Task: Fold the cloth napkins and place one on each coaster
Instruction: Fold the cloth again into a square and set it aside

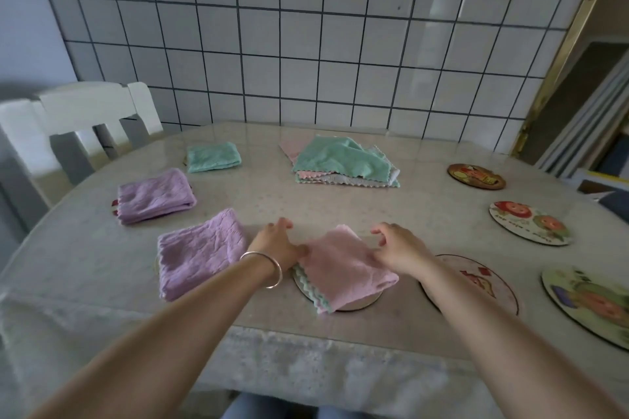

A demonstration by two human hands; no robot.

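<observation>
A folded pink napkin (pixel 343 265) lies on a round coaster (pixel 360 304) near the table's front edge. My left hand (pixel 272 243) rests at the napkin's left edge with its thumb touching the cloth and its fingers loosely spread. My right hand (pixel 401 248) sits at the right edge, thumb on the cloth, fingers lifted and relaxed. To the left, two folded purple napkins (pixel 200 252) (pixel 155 196) and a folded green napkin (pixel 212 156) each cover a coaster. A pile of unfolded napkins (pixel 340 160), green on top, lies at the back centre.
Bare picture coasters lie on the right: one (pixel 483 279) beside my right forearm, one (pixel 592 303) at the right edge, and two further back (pixel 529 221) (pixel 476 176). A white chair (pixel 78 112) stands at the back left. A tiled wall backs the table.
</observation>
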